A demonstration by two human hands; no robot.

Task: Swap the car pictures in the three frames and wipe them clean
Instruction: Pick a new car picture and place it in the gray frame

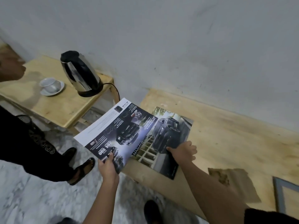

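My left hand (108,165) grips the near edge of a car brochure sheet (119,130), dark blue with a white margin, held up over the gap between two tables. My right hand (182,151) pinches the near edge of a second car picture (171,136) showing a dark vehicle, which lies flat on the long wooden table (226,143). The brochure sheet overlaps the left side of that picture. A grey picture frame (281,194) lies at the table's near right corner, cut off by the view's edge, next to a brown backing board (237,183).
A small wooden table (68,107) on the left carries a steel electric kettle (80,73) and a white cup on a saucer (51,85). Another person in dark clothes and sandals (32,143) stands at the left on the marble floor. A grey wall rises behind.
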